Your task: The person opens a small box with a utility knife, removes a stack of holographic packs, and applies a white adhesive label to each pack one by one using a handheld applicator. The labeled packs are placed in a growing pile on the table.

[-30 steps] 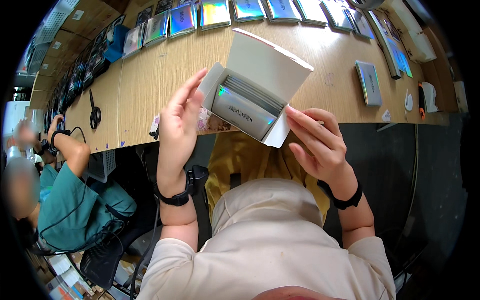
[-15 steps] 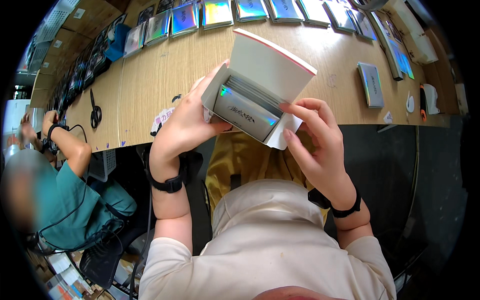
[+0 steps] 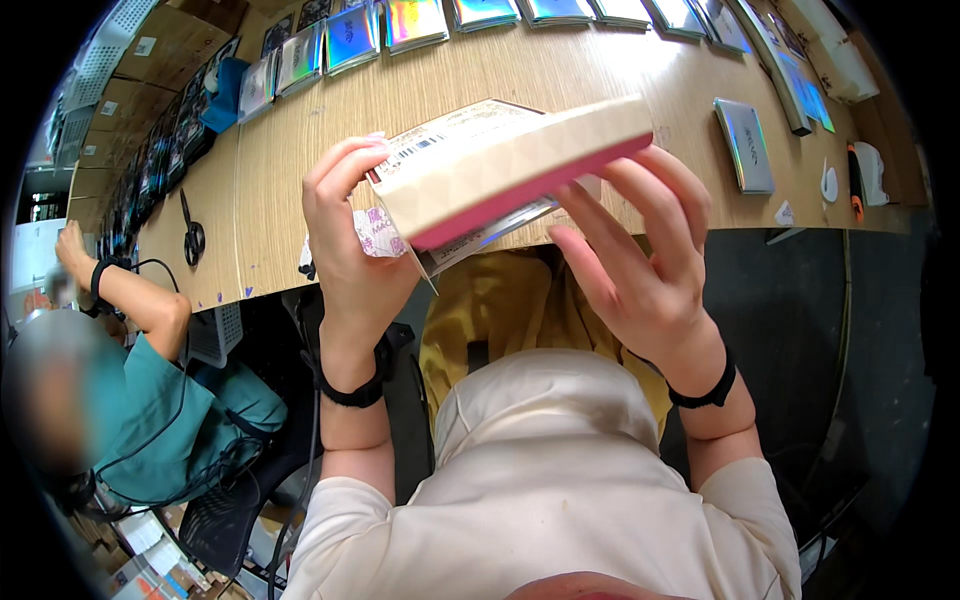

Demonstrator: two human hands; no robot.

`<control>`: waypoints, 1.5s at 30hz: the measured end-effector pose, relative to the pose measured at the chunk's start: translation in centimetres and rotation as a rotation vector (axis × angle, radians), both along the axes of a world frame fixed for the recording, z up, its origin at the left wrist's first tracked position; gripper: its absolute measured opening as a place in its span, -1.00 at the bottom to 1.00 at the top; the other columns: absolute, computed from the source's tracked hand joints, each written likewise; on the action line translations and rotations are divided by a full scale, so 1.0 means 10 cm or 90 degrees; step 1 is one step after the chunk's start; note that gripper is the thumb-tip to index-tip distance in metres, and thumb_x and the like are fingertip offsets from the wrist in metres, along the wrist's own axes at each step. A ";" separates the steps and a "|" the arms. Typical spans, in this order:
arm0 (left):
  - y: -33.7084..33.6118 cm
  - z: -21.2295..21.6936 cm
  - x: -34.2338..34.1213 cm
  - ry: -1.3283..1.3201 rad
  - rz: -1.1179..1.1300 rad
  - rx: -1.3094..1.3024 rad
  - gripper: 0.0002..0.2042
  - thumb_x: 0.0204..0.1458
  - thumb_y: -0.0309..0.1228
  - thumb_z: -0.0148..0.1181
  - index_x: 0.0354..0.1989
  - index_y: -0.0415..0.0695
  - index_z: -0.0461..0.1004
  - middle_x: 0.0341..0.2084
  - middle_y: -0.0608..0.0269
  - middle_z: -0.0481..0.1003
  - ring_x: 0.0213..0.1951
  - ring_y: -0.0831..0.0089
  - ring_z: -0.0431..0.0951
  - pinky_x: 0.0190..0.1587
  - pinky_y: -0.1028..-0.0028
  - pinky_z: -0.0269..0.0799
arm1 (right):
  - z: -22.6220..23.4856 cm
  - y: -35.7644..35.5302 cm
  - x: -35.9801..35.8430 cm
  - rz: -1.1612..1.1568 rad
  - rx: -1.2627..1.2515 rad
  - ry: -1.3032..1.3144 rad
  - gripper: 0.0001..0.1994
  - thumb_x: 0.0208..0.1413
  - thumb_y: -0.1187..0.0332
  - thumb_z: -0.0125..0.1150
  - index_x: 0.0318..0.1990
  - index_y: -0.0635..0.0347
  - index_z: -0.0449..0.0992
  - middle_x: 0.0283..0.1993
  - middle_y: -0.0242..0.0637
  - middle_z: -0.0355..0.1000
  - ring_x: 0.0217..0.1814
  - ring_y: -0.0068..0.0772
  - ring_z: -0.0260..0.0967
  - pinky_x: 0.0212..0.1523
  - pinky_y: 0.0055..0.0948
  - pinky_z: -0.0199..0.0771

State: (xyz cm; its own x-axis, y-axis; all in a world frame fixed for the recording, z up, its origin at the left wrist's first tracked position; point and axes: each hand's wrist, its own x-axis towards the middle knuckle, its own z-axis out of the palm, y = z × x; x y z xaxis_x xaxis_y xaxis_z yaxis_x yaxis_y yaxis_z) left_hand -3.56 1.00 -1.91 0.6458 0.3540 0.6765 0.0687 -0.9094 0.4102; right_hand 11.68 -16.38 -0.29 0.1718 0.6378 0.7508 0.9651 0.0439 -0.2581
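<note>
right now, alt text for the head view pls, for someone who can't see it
Both hands, left hand and right hand, hold a flat cream box with a pink edge over the near edge of a wooden table. Shiny packs line the table's far side, and a co-worker in teal sits at the left.

— Box status? 
— The cream box (image 3: 510, 165) was open, silver insert showing; its lid is now down, pink edge facing up. 
— Hands? 
— Left hand (image 3: 355, 250) and right hand (image 3: 640, 265) shifted, clasping both ends.
</note>
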 end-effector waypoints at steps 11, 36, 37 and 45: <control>-0.03 0.04 -0.02 0.042 0.002 -0.141 -0.35 -0.32 -0.56 0.47 0.02 -0.19 0.26 -0.02 0.08 0.33 0.03 0.26 0.41 0.02 0.38 0.43 | 0.18 0.05 0.21 0.122 -0.107 -0.028 -0.55 -0.26 0.41 0.34 -0.10 0.30 0.49 -0.10 -0.23 0.45 0.00 -0.22 0.41 0.02 -0.29 0.40; 0.04 0.19 0.07 -0.056 -0.039 -0.244 -0.23 -0.24 -0.63 0.42 0.16 -0.19 0.07 0.10 0.14 0.23 0.09 0.32 0.38 0.06 0.42 0.43 | 0.26 0.35 0.24 0.090 0.038 -0.009 -0.56 -0.24 0.56 0.32 -0.08 0.24 0.46 -0.14 -0.20 0.45 -0.02 -0.14 0.34 0.01 -0.27 0.32; 0.03 0.17 0.08 -0.084 -0.084 -0.319 -0.21 -0.26 -0.65 0.42 0.17 -0.19 0.05 0.10 0.17 0.23 0.08 0.32 0.41 0.03 0.45 0.48 | 0.27 0.37 0.25 0.092 0.032 -0.012 -0.57 -0.24 0.54 0.32 -0.09 0.23 0.47 -0.18 -0.21 0.45 -0.05 -0.15 0.36 0.00 -0.27 0.33; -0.10 0.14 0.16 -0.062 -0.151 -0.342 -0.23 -0.38 -0.81 0.31 0.13 -0.12 0.19 0.10 0.28 0.20 0.05 0.38 0.37 -0.03 0.47 0.49 | 0.18 0.34 0.35 0.135 -0.088 -0.030 -0.82 -0.20 0.45 0.22 -0.36 0.15 0.44 -0.42 -0.29 0.45 -0.28 -0.27 0.47 -0.12 -0.37 0.40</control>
State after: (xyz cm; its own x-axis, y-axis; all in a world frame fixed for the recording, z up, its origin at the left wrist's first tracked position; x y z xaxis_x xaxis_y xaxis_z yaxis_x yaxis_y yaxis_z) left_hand -1.96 0.01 -0.47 0.6935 0.5167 0.5022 -0.1714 -0.5586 0.8115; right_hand 15.16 -12.95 1.55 -0.0097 0.7526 0.6584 0.9494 0.2136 -0.2302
